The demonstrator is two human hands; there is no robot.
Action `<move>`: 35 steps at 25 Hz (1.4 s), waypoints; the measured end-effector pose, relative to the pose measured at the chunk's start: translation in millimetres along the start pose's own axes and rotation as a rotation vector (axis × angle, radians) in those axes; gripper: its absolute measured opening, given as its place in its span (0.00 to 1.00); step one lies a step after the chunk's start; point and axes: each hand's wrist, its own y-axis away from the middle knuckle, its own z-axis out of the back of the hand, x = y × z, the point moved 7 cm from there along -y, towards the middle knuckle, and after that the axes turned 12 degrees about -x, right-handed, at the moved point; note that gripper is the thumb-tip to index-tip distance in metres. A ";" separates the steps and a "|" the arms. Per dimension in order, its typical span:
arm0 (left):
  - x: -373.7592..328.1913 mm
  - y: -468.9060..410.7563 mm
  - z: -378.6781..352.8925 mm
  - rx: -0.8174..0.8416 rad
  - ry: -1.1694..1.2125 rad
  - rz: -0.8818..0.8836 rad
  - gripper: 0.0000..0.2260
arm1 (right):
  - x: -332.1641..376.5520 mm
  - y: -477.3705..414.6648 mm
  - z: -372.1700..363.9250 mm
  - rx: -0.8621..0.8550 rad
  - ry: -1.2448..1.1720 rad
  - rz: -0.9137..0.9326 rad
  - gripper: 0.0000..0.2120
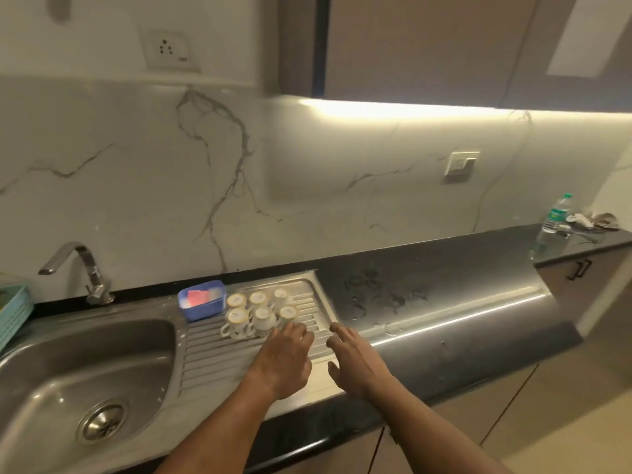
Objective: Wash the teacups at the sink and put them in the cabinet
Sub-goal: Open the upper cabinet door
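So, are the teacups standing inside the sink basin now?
No, the teacups stand in a cluster on the ribbed drainboard, to the right of the basin.

Nothing in this kitchen can be read from where I stand. The water bottle (555, 213) at the right edge of the frame carries a green and blue label (554, 217), but its print is too small and blurred to make out. The sockets on the wall show no legible marks.
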 end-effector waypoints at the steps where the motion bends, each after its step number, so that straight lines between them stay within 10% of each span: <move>1: -17.9 -19.8 0.5 -0.014 -0.017 -0.025 0.18 | -22.6 -0.2 14.4 -0.030 0.005 -0.008 0.20; 13: -243.1 -291.2 1.2 -0.169 -0.088 -0.215 0.20 | -321.0 -22.3 194.4 -0.174 0.130 0.017 0.23; 25: -211.8 -496.1 102.1 -0.410 -0.281 -0.181 0.21 | -420.3 -187.7 321.1 -0.438 0.010 0.133 0.25; 29: -186.4 -555.0 100.9 -0.428 -0.284 -0.074 0.22 | -447.5 -259.3 341.7 -0.527 -0.339 -0.046 0.22; 35: -176.0 -582.3 97.5 -0.486 -0.198 0.017 0.22 | -460.1 -315.0 316.0 -0.503 -1.580 -0.315 0.18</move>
